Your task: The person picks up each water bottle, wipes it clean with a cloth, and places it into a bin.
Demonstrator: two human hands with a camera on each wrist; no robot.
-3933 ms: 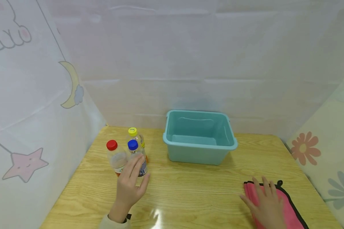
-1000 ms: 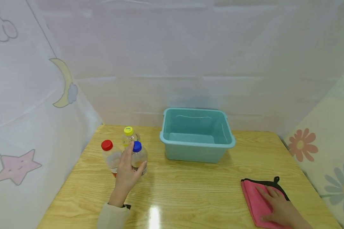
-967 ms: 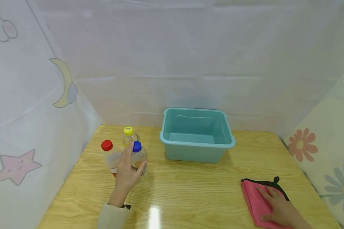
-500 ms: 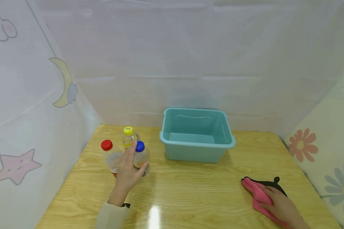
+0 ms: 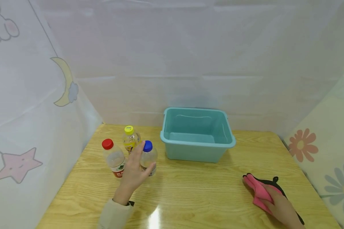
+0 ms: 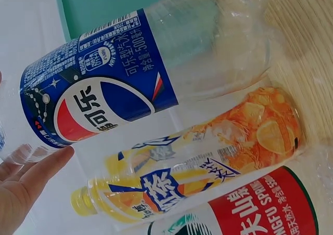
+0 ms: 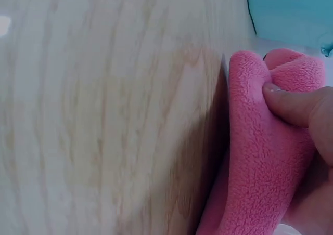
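Three plastic bottles stand upright on the left of the table: a red-capped one [image 5: 114,159], a yellow-capped one [image 5: 131,140] and a blue-capped one [image 5: 149,156]. The left hand [image 5: 135,173] is at the blue-capped bottle, its thumb and fingers curved around the near and left sides. In the left wrist view, that bottle [image 6: 104,100] has a blue cola label, and fingers [image 6: 39,178] touch its upper part. At the right, the right hand [image 5: 279,206] pinches up a fold of a pink cloth [image 5: 256,187] with black edging; the thumb [image 7: 291,105] presses on the fold [image 7: 260,141].
A light blue bin [image 5: 199,152] stands at the back middle of the wooden table [image 5: 195,197], with nothing inside it. Printed white curtains [image 5: 189,57] hang behind and at both sides.
The left hand and the blue-capped bottle have moved right, away from the other bottles. The right hand has gone from lying flat on the cloth to gripping a bunched fold of it.
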